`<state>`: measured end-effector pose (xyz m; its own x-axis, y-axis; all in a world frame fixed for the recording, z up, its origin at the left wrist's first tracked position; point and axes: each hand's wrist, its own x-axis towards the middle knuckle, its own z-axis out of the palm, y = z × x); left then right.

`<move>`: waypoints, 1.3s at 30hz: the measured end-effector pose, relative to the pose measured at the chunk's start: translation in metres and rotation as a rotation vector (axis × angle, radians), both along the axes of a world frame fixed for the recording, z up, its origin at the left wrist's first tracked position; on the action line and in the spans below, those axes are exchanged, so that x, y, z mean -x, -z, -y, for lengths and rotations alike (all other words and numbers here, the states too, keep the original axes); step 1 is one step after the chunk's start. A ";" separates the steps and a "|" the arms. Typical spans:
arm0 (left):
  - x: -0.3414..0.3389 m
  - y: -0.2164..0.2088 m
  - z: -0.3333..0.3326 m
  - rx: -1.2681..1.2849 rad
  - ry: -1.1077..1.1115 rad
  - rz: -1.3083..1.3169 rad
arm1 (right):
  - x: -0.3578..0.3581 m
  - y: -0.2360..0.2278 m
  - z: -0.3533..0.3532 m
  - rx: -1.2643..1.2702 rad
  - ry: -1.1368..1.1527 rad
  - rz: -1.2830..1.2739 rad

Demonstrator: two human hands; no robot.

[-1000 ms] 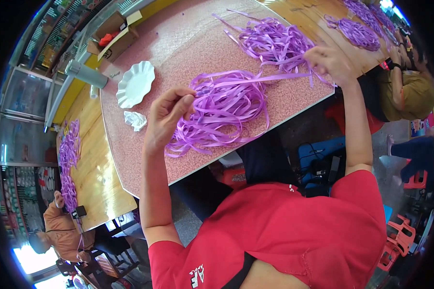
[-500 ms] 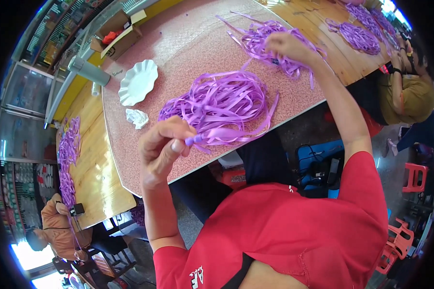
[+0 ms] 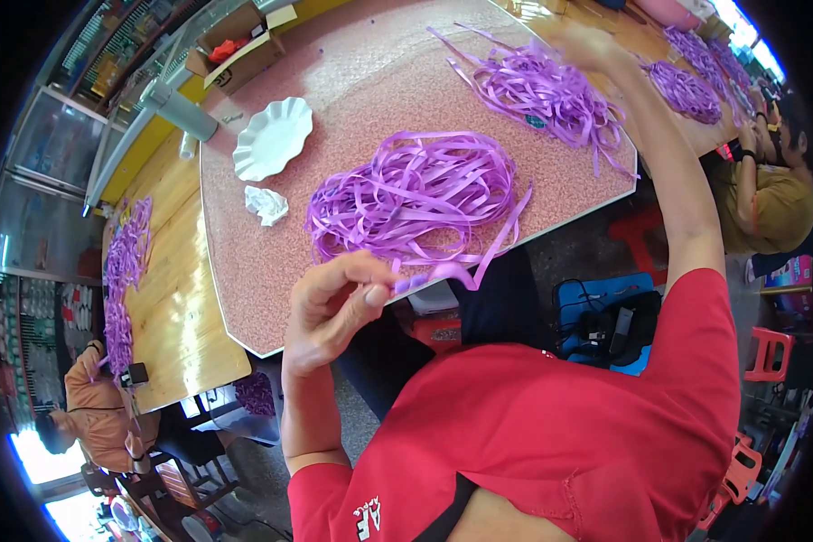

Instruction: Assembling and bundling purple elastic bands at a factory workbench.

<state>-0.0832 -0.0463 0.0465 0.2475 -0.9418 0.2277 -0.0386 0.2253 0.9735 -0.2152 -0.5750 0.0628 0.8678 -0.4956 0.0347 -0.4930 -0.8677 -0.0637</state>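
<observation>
My left hand (image 3: 341, 305) is closed in a pinch on the end of a purple ribbon (image 3: 459, 273), just over the table's near edge. A short twisted or knotted part of the ribbon sticks out past the fingertips. Behind it lies a large loose heap of purple ribbon (image 3: 425, 185). Farther right rests a second purple ribbon heap (image 3: 551, 95), with a small dark green bit showing in it. My right hand (image 3: 596, 50) is raised near that heap's far right side, smeared by motion, so its fingers cannot be made out.
A white wavy-edged dish (image 3: 274, 140) and crumpled white paper (image 3: 266, 206) lie at the left. Behind them stand a grey-green bottle (image 3: 181, 110) and an open cardboard box (image 3: 242, 50). Seated people work at left (image 3: 108, 420) and right (image 3: 772, 194), with more ribbon bundles near them.
My right hand has lifted off the second ribbon heap and moved away to the far right. My left hand, still pinching the ribbon end, sits slightly more right and lower in view.
</observation>
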 end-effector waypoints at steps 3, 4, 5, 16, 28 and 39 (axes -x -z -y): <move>0.004 -0.002 0.013 -0.123 -0.137 -0.047 | -0.016 0.006 -0.115 0.072 -0.141 0.077; 0.004 -0.003 0.020 -0.148 -0.183 -0.050 | -0.022 0.020 -0.138 -0.157 -0.323 0.360; 0.000 -0.001 0.022 -0.166 -0.228 -0.022 | -0.021 -0.012 -0.209 -0.558 -0.306 0.260; -0.029 0.017 0.032 -0.239 -0.274 0.072 | 0.005 -0.003 -0.260 -1.088 -0.352 0.385; -0.066 0.051 -0.009 -0.284 -0.244 -0.053 | 0.035 0.004 -0.219 -0.911 -0.294 0.383; -0.070 0.075 0.002 -0.163 -0.384 -0.357 | 0.038 0.015 -0.218 -0.166 -0.311 0.272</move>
